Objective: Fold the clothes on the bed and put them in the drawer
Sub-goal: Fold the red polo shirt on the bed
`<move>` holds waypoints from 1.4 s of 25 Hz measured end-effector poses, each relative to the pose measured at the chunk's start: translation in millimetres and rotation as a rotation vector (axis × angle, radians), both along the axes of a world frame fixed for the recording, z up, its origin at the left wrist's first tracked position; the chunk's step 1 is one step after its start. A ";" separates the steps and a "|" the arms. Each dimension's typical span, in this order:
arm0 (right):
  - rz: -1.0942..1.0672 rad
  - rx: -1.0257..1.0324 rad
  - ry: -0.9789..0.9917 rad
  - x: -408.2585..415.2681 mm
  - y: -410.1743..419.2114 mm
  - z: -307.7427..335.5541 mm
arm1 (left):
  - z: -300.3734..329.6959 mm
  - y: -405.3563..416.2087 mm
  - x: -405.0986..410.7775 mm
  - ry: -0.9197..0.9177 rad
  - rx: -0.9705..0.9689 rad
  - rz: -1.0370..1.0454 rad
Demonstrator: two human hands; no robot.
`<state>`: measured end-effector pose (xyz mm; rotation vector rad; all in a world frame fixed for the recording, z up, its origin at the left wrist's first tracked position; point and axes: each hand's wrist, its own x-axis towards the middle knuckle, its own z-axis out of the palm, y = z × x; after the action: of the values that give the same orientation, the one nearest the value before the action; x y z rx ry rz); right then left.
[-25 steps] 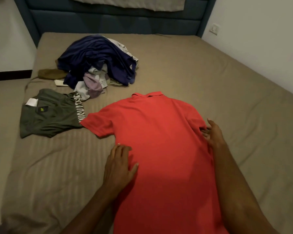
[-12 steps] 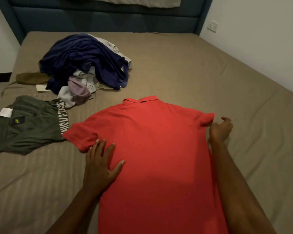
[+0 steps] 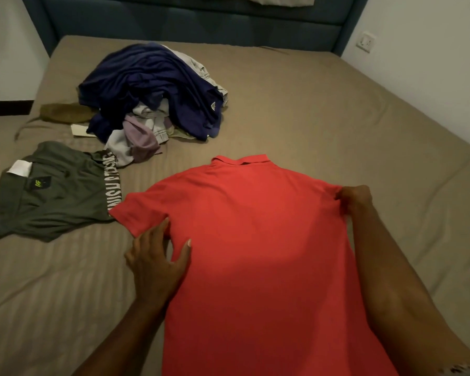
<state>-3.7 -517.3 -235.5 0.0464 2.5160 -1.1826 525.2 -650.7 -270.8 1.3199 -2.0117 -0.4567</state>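
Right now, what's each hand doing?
Left hand: open, flat on the red shirt near its left sleeve.
Right hand: closed, pinching the shirt's right sleeve.

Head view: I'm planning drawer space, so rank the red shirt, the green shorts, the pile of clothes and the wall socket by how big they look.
1. Red shirt, though nearest the camera.
2. Pile of clothes and green shorts: too alike to rank.
3. Wall socket.

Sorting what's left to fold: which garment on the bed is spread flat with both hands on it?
The red polo shirt, laid flat: left hand presses it, right hand pinches its sleeve. The green shorts and navy heap lie untouched.
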 end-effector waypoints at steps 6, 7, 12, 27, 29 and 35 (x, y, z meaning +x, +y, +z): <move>-0.271 -0.509 0.253 13.5 20.5 20.2 | -10.6 -10.3 -3.8 -0.031 -0.082 -0.060; -0.293 -0.368 0.362 18.2 27.2 16.8 | -11.2 -9.8 -3.5 -0.004 -0.083 -0.057; -0.075 0.191 0.793 71.5 17.3 7.6 | -13.9 -10.5 -4.2 0.061 -0.110 -0.086; 0.434 0.619 0.490 230.1 2.0 -40.2 | 18.3 -56.9 31.5 0.374 0.556 0.391; 0.435 0.620 0.465 244.9 5.4 -40.3 | 19.3 -77.6 26.2 0.265 0.682 0.325; 0.497 0.641 0.465 238.2 12.9 -34.9 | 35.6 -99.3 21.2 0.384 0.750 0.157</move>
<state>234.5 -504.4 -270.3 -0.7187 2.9375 -0.1796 546.4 -749.9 -235.1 1.6360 -1.4390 -1.3633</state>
